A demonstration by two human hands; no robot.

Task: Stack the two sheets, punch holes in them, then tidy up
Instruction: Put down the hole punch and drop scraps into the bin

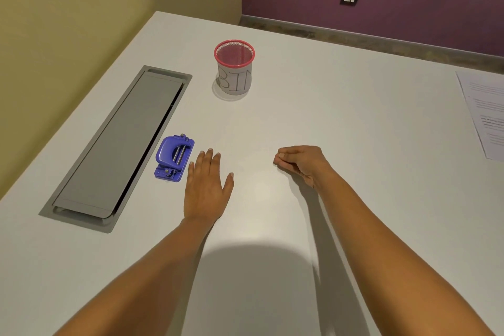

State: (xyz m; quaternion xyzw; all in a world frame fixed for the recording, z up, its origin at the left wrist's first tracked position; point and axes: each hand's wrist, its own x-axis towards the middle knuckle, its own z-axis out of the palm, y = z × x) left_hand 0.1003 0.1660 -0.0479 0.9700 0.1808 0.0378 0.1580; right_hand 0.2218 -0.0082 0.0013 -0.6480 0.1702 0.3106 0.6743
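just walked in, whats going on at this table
A person is working at a white table with bare hands. The left hand lies flat, right beside the blue hole punch. The right hand has its fingertips bunched on the tabletop; whether it pinches anything is too small to tell. The printed sheets lie at the right edge, and a red-rimmed bin stands further back.

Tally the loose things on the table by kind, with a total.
Hole punch, blue: 1
Mesh bin, red rim: 1
Printed paper pile, at the right edge: 1 (the sheets in it cannot be counted)
Total: 3
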